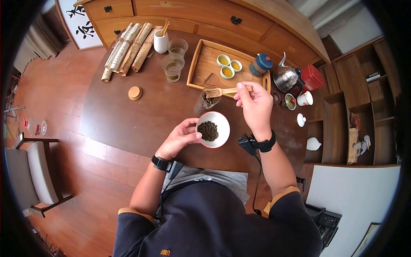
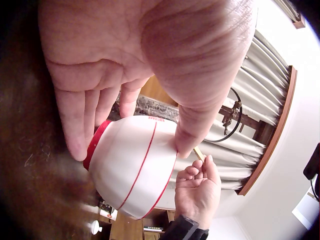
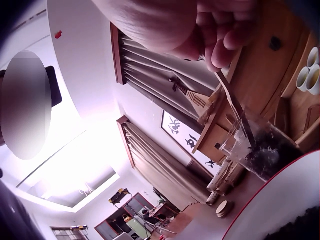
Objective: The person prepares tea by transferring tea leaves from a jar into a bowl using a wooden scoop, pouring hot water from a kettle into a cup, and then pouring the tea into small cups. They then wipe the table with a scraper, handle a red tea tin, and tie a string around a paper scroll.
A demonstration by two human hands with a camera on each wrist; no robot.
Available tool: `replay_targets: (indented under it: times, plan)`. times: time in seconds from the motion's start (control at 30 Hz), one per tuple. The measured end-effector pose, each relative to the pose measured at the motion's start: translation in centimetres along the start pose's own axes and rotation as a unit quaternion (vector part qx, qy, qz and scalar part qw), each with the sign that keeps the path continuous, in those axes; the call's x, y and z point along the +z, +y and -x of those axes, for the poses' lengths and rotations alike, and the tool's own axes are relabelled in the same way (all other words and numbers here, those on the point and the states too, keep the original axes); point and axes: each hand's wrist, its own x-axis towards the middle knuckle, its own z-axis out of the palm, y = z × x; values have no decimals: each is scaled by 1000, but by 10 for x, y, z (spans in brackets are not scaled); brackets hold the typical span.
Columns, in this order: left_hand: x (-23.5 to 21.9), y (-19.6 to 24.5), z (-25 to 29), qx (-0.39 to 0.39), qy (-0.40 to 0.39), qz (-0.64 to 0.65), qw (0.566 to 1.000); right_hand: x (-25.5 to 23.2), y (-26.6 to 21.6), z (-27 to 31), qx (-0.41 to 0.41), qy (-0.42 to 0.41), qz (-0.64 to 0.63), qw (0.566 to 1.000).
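My left hand point(image 1: 177, 139) grips a white, red-rimmed bowl point(image 1: 221, 132) by its side, thumb at the rim; dark rolled tea leaves point(image 1: 208, 130) lie inside. In the left wrist view the bowl point(image 2: 135, 160) sits between thumb and fingers, tilted. My right hand point(image 1: 258, 105) pinches a wooden scoop point(image 1: 229, 90), whose tip is in the mouth of a clear glass jar point(image 1: 204, 104) beyond the bowl. In the right wrist view the scoop point(image 3: 231, 97) reaches down into the jar point(image 3: 265, 150), which holds dark leaves.
A wooden tray point(image 1: 200, 64) with three filled cups point(image 1: 227, 72) and a blue jar point(image 1: 261, 64) stands behind. At right are a kettle point(image 1: 287, 79) and a lidded cup; at left, glass cups point(image 1: 173, 70), wrapped rolls point(image 1: 124, 51) and a round wooden lid point(image 1: 135, 93).
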Motion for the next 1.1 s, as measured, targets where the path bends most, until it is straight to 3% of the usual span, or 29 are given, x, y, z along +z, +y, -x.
replay_targets:
  times: [0.27, 0.5, 0.63, 0.7, 0.77, 0.93, 1.1]
  plan:
    - [-3, -5, -2, 4, 5, 3, 1000, -11, 2, 6, -5, 9, -28, 1000]
    - [-4, -6, -3, -4, 17, 7, 1000, -51, 13, 49, -35, 103, -151, 983]
    - [-5, -5, -4, -8, 8, 16, 1000, -56, 41, 80, -1, -13, -46, 999]
    - [-5, -4, -5, -7, -4, 15, 1000, -58, 46, 84, -103, -63, 91, 988]
    - [-5, -5, -5, -1, -16, 13, 1000, -51, 41, 86, -155, -90, 93, 979]
    - [-2, -7, -4, 1, -7, -14, 1000, -45, 48, 95, -173, -188, 77, 964]
    - [-1, -8, -3, 3, 3, -9, 1000, -54, 45, 100, -140, -142, 76, 977]
